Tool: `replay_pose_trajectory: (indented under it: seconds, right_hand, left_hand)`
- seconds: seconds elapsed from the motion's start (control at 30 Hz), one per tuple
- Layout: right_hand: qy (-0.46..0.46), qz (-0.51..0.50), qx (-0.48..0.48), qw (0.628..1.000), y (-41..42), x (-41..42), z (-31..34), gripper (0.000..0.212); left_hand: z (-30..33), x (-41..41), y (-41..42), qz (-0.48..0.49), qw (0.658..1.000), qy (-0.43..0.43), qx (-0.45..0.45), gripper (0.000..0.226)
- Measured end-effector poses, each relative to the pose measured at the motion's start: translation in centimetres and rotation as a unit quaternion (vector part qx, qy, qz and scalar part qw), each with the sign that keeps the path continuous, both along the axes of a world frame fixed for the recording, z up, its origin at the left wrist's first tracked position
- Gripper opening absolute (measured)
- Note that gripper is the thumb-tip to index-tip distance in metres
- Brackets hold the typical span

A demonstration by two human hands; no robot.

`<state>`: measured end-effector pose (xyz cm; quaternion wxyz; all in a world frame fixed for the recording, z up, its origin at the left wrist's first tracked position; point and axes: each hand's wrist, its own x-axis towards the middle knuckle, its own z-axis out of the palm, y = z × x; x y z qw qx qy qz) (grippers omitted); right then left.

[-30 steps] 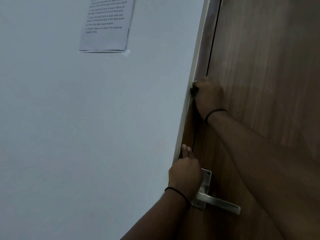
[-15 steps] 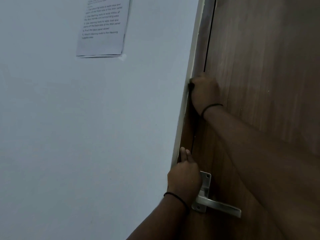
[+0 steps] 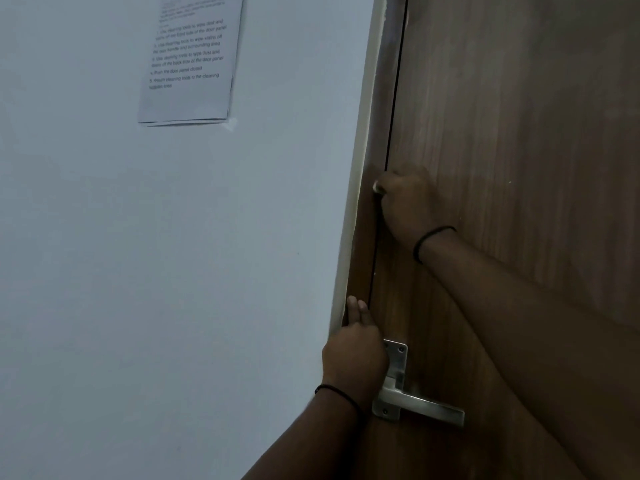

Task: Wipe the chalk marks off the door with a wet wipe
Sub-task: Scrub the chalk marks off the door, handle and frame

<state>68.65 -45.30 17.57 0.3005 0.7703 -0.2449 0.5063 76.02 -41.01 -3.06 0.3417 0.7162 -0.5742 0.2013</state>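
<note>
**At the door's latch edge, both hands on the wood**

At the left edge of the brown wooden door (image 3: pixel 519 133), your right hand (image 3: pixel 405 202) is curled into a fist against the panel, right beside the dark gap between door and frame (image 3: pixel 367 202). A small pale scrap peeks out at the front of that fist, most likely the wet wipe (image 3: pixel 378 187), gripped inside your curled fingers; too little of it shows to be sure. No chalk marks can be made out in this dim light.

Lower down, your left hand (image 3: pixel 353 355) rests on the frame with two fingers (image 3: pixel 354 308) stretched straight up along it, holding nothing. It sits just left of the metal lever handle (image 3: pixel 422 407), whose plate it partly hides. Each wrist wears a thin black band.

On the pale wall (image 3: pixel 138 271) to the left, a printed instruction sheet (image 3: pixel 190 60) is taped up, well apart from both hands.
</note>
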Motion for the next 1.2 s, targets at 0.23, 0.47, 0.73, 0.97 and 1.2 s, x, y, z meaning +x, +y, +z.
replay_pose_trajectory:
  seconds: [0.23, 0.47, 0.73, 0.97, 1.2]
  right_hand:
    - [0.158, -0.046, -0.115, 0.980, -0.8, -2.9, -9.3, 0.032]
    - [0.252, -0.029, -0.033, 0.967, 0.3, -10.0, -19.2, 0.055]
    - [0.116, 0.010, 0.010, 0.993, 1.7, -12.7, -14.8, 0.034]
    - [0.221, -0.118, -0.068, 0.966, 0.1, -7.7, -7.4, 0.043]
    - [0.117, -0.178, -0.031, 0.977, -3.0, -11.8, -10.7, 0.057]
  left_hand:
    - [-0.2, 0.1, 0.0, 0.008, 1.000, -0.010, -0.014, 0.066]
    - [-1.8, 0.3, 1.4, -0.025, 1.000, -0.002, -0.012, 0.063]
    - [-4.9, -0.1, 2.6, -0.067, 0.997, 0.035, 0.011, 0.057]
    - [-1.7, -1.7, 1.6, -0.073, 0.991, -0.035, -0.109, 0.068]
    - [0.1, -3.5, 0.0, -0.101, 0.987, -0.029, -0.123, 0.063]
